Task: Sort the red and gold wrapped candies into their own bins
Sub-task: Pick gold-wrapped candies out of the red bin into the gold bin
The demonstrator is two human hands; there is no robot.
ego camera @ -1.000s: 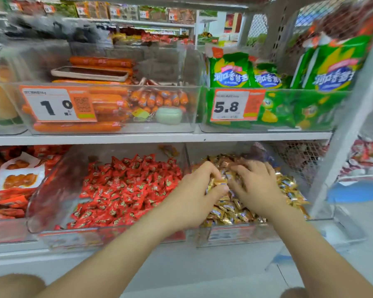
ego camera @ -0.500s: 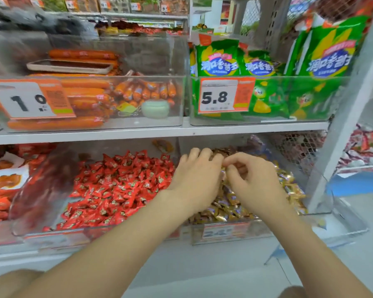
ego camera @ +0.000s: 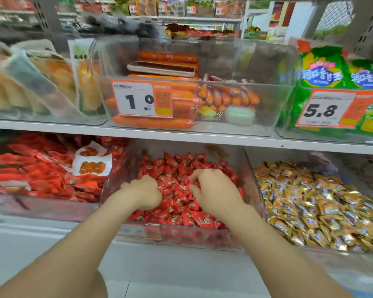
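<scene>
The left hand (ego camera: 144, 192) and right hand (ego camera: 215, 193) were curled among red candies (ego camera: 177, 204) in the red bin (ego camera: 181, 236); what, if anything, was gripped could not be told. Gold candies (ego camera: 310, 201) were heaped just right of it. Strays might be buried by careless stirring

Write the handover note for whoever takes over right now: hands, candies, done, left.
Left hand and right hand: both in the red-candy bin, fingers curled into the red candies; what each grip holds is hidden.
Gold candies: piled just right of that bin.
Done: no clear strays atop either pile.
Left: check what the hands hold, then dig for buried strays.
</scene>
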